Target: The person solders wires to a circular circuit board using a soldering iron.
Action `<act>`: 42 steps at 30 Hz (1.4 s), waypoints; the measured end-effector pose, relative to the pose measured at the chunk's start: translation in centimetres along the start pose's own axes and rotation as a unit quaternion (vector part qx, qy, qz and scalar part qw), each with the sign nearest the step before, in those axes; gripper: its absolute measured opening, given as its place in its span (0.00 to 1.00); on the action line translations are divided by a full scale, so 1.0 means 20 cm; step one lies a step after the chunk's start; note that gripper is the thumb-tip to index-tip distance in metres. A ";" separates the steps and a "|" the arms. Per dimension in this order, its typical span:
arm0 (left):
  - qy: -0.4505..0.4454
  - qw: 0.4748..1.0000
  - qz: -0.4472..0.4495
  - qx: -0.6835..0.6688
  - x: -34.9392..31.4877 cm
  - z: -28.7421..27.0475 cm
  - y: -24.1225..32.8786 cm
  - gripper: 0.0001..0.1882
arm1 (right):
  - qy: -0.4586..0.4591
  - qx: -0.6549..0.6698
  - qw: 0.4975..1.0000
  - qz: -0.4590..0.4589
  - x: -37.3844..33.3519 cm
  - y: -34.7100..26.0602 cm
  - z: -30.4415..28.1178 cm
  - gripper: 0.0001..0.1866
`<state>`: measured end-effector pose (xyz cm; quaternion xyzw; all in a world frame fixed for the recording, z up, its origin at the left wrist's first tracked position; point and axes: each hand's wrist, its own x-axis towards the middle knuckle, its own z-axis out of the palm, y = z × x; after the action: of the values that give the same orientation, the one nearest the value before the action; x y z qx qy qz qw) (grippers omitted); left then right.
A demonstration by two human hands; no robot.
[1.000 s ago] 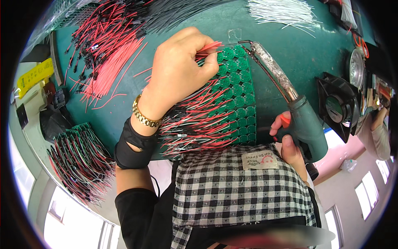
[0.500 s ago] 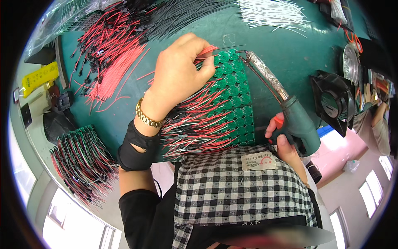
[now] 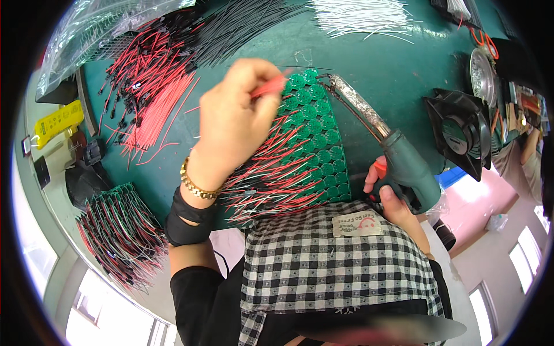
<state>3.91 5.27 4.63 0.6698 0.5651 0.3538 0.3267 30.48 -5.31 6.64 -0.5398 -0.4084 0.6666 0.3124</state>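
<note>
My left hand (image 3: 231,118) is closed in a pinch around a small bundle of red wires (image 3: 269,87), blurred by motion. It hovers over the upper left part of a green panel of round circuit boards (image 3: 326,135). Rows of red and white wires (image 3: 271,179) stick out across the panel's left side and nearer rows. My right hand (image 3: 398,207) grips a soldering gun (image 3: 411,168) by its dark green handle. Its metal barrel (image 3: 359,102) slants toward the panel's far right corner, and the thin tip is close to that corner; whether it touches cannot be told.
Behind lie red wires with black connectors (image 3: 151,63), black wires (image 3: 245,26) and white wires (image 3: 363,17). A second wired panel (image 3: 118,230) sits at the left. On the right stand a black fan (image 3: 459,132) and a round metal dish (image 3: 480,72). Another person's arm (image 3: 530,147) shows far right.
My left hand has drawn left and a little nearer with the red wires, away from the panel's far edge. The soldering gun stays about the same relative to the panel; the whole view shifted slightly.
</note>
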 end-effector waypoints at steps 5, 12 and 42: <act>-0.030 0.997 0.033 0.062 -0.01 0.04 -0.02 0.05 | -0.008 0.012 1.000 0.026 -0.01 -0.01 0.01 0.30; -0.032 0.998 0.041 0.041 -0.01 0.08 -0.05 0.04 | -0.034 0.046 0.998 0.000 -0.01 0.01 0.01 0.13; -0.047 0.992 0.056 0.099 -0.02 0.07 -0.07 0.03 | 0.026 0.024 0.999 -0.008 -0.04 0.05 0.01 0.30</act>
<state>4.27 5.09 2.66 0.7453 0.5432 0.2821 0.2644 30.37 -6.42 6.19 -0.5459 -0.3883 0.6592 0.3416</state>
